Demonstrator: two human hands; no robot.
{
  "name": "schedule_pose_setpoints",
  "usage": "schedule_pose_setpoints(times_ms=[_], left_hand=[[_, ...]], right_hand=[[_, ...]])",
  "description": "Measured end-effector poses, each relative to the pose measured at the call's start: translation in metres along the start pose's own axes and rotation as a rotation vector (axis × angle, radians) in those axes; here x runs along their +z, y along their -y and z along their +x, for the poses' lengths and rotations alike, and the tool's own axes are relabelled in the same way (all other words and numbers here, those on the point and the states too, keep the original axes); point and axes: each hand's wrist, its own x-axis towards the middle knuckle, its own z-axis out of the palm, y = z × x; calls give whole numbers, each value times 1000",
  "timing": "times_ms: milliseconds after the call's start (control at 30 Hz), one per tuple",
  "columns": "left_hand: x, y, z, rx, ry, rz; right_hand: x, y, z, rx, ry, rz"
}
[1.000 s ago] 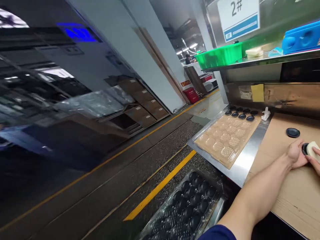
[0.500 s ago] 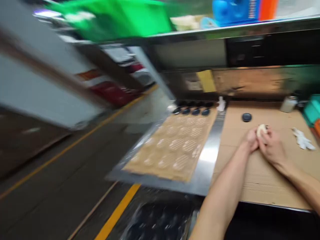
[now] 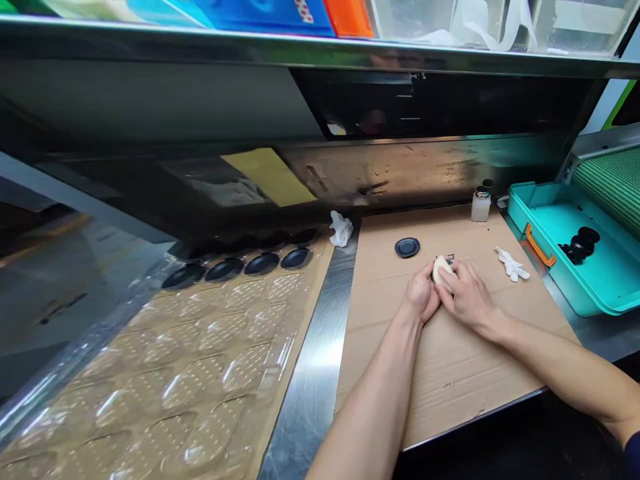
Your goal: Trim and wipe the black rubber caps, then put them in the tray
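Over the cardboard sheet (image 3: 380,313), my two hands meet. My right hand (image 3: 467,293) presses a cream-white wad of cloth (image 3: 443,272) with its fingers. Just against it, my left hand (image 3: 423,290) is closed, its fingers curled around something mostly hidden; only a dark edge shows beside the cloth. Behind my hands, a round black lid-like part (image 3: 407,247) lies flat on the cardboard. To the right lies a crumpled white glove or cloth (image 3: 512,265). A small bottle (image 3: 481,205) with a metal top stands at the back.
On the left, a clear plastic blister tray (image 3: 200,387) holds several black round parts (image 3: 225,269) in its far rows. White crumpled tissue (image 3: 341,229) lies at its corner. A teal bin (image 3: 575,280) with black pieces stands right. A metal shelf edge (image 3: 320,50) crosses overhead.
The view has swung right and closer to the bench, bringing the teal bin fully into sight. My hands remain together at the cream-white cloth.
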Motion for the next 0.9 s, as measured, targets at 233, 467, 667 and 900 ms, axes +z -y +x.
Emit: schedule_pose_setpoints(times_ms=[233,467,667,900], left_hand=[[3,-2,-2,18,-25,76],[0,-5,0,76,-55,22],[-3,2,0,112,17,90],[-5,5,0,88,-12,92]], right_hand=[[-8,-33,18,146,-209,295],[-21,-33,11,37,98,639],[-15,-33,16,84,108,719],[-24,-33,14,142,44,396]])
